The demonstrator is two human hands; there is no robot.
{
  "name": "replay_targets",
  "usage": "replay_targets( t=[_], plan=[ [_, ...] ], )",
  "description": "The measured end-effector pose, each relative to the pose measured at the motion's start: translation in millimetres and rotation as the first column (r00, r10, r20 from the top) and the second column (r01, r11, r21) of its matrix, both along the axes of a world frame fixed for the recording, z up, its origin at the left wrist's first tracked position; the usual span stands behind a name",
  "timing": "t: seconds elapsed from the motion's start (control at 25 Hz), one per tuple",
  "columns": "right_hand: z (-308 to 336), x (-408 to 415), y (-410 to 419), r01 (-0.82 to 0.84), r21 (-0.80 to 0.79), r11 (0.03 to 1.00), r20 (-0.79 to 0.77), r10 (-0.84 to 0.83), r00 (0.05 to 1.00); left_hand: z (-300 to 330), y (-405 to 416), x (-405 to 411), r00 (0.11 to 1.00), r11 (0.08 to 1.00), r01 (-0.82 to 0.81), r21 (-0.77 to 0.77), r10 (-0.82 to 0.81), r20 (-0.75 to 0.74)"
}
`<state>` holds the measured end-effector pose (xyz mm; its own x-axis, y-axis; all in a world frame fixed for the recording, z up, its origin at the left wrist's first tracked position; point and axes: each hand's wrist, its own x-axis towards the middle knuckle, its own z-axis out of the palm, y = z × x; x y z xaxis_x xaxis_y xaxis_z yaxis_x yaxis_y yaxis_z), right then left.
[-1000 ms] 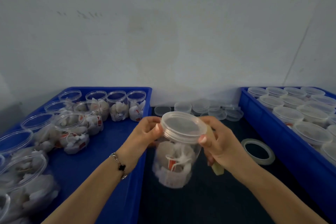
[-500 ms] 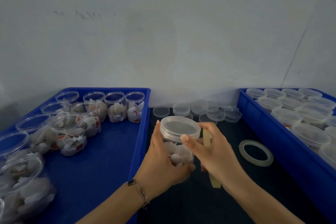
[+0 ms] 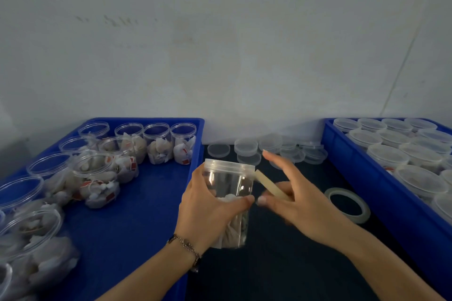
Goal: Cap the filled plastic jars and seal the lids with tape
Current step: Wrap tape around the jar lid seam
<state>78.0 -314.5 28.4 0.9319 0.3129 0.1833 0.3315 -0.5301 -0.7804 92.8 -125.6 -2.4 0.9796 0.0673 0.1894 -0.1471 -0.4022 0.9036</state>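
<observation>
- The left hand (image 3: 210, 212) wraps its fingers around a clear jar (image 3: 230, 200) and holds it upright over the dark surface (image 3: 281, 264).
- The jar has a clear lid (image 3: 230, 166) on top and white bags low down inside it.
- A strip of tape (image 3: 269, 187) sticks to the side of the lid and slants down to the right.
- The right hand (image 3: 300, 205) is just beside the jar, and its fingers are spread out.
- The lower end of the tape reaches that hand, but I cannot tell if the hand pinches it, because it is blurry.
- A roll of tape (image 3: 348, 205) lies flat on the surface, to the right of the right hand.
- Loose lids (image 3: 247, 146) sit in a bunch at the back of the surface, near the wall (image 3: 220, 44).
- A blue tray on the left (image 3: 137, 215) holds open jars (image 3: 159, 142) filled with white bags.
- A blue tray on the right (image 3: 367, 173) holds jars with lids on (image 3: 389, 155), set close together.
- There is a chain bracelet (image 3: 187, 248) on the left wrist.
</observation>
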Motion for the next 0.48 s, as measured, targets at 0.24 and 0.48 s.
replay_targets(
  t=[0.24, 0.48],
  plan=[
    [-5.2, 15.6, -5.0, 0.336, -0.463, 0.820, 0.299, -0.212, 0.930, 3.3, -4.5, -4.9, 0.994, 0.991, 0.055, -0.125, -0.066, -0.088],
    [-10.4, 32.8, -12.1, 0.405, -0.479, 0.779, 0.295, -0.292, 0.910, 7.2, -6.2, -11.1, 0.979, 0.964, 0.103, -0.247, -0.142, -0.145]
  ],
)
